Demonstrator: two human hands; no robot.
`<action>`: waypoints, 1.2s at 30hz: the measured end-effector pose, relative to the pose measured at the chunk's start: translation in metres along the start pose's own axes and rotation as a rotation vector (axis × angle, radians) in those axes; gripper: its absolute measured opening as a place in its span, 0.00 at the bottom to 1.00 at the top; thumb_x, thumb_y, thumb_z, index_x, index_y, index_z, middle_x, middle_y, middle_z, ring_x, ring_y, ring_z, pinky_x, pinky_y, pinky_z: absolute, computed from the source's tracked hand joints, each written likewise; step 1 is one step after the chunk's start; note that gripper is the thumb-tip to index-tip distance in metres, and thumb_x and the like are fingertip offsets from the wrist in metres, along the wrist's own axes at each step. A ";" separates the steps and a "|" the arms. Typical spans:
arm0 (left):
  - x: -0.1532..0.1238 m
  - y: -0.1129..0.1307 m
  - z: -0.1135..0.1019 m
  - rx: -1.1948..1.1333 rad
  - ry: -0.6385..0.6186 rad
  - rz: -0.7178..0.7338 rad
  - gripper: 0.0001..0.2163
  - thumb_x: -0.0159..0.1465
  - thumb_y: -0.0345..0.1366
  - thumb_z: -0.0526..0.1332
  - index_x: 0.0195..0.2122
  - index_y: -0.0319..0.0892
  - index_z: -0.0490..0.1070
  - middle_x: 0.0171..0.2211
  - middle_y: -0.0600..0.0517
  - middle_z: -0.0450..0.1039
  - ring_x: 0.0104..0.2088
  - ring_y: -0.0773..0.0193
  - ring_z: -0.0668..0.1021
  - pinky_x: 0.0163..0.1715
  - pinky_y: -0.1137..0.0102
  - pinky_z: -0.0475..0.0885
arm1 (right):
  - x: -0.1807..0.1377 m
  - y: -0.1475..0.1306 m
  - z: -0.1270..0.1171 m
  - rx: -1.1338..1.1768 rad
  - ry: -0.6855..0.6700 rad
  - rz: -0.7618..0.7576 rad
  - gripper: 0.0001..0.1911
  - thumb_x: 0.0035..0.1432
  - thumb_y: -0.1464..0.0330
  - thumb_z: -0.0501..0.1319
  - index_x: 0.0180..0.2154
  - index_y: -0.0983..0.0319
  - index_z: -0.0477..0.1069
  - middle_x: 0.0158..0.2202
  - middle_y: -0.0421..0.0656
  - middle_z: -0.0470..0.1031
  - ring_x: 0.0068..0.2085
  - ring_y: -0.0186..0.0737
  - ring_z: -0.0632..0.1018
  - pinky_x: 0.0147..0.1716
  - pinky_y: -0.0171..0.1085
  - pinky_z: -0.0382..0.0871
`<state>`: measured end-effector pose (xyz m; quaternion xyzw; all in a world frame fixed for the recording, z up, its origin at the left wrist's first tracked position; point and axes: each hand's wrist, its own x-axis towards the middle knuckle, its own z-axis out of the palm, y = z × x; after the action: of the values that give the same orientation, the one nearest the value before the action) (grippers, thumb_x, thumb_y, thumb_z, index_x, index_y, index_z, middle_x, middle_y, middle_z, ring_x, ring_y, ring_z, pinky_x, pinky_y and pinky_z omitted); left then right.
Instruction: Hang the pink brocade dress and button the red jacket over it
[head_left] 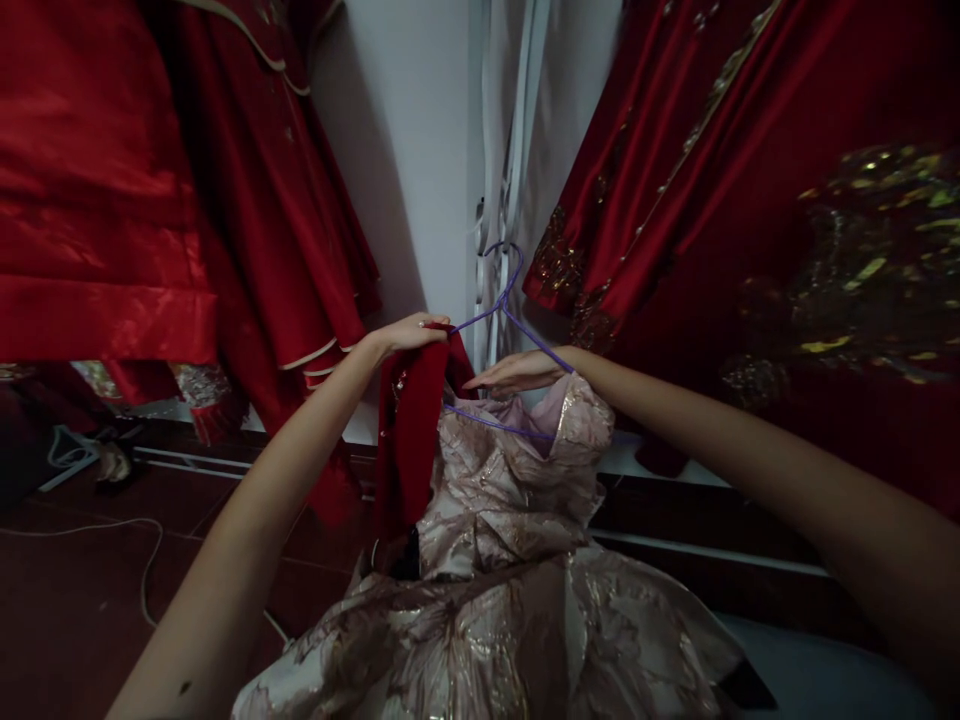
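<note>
A purple wire hanger hooks near the slim white metal uprights in the middle. From it hangs a pale pink and gold dress, its skirt spreading toward me. Red cloth with small shiny beads, part of a garment, drapes at the hanger's left side. My left hand is closed on the top of this red garment, by the hanger's left shoulder. My right hand reaches behind the hanger's right arm, fingers stretched flat toward the red cloth, above the dress's neckline.
Red satin garments hang at the left, some with gold trim. Larger red gowns with gold sequins hang at the right. A white wall stands behind. A pale cable lies on the dark red floor.
</note>
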<state>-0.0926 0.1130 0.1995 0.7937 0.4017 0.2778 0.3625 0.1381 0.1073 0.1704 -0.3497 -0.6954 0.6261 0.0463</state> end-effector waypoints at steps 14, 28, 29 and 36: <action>-0.001 -0.026 0.014 0.444 0.302 0.098 0.11 0.50 0.27 0.53 0.36 0.40 0.64 0.31 0.50 0.70 0.32 0.63 0.73 0.34 0.71 0.66 | 0.008 0.017 -0.010 -0.177 0.376 -0.157 0.17 0.32 0.69 0.69 0.28 0.62 0.67 0.26 0.38 0.74 0.27 0.34 0.74 0.27 0.32 0.68; -0.019 -0.018 0.032 1.162 0.320 0.017 0.11 0.62 0.31 0.49 0.46 0.41 0.60 0.41 0.45 0.72 0.41 0.58 0.75 0.37 0.69 0.66 | -0.087 0.058 -0.089 -0.936 1.172 0.188 0.11 0.39 0.80 0.57 0.27 0.61 0.65 0.28 0.42 0.71 0.25 0.33 0.68 0.26 0.34 0.58; -0.018 -0.018 0.032 1.167 0.314 0.006 0.11 0.63 0.31 0.49 0.47 0.41 0.60 0.41 0.45 0.72 0.41 0.57 0.75 0.37 0.69 0.67 | -0.098 0.063 -0.092 -0.934 1.175 0.200 0.11 0.39 0.81 0.57 0.26 0.61 0.64 0.27 0.42 0.71 0.24 0.33 0.68 0.26 0.35 0.58; -0.017 -0.024 0.030 1.175 0.307 -0.045 0.12 0.65 0.32 0.45 0.49 0.38 0.58 0.40 0.42 0.71 0.40 0.55 0.76 0.38 0.66 0.68 | -0.147 0.074 -0.066 -0.881 1.126 0.222 0.17 0.31 0.84 0.64 0.22 0.59 0.66 0.19 0.39 0.69 0.19 0.31 0.66 0.24 0.36 0.57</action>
<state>-0.0903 0.0978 0.1601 0.8034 0.5520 0.1131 -0.1925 0.3131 0.0810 0.1723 -0.6738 -0.7144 0.0134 0.1882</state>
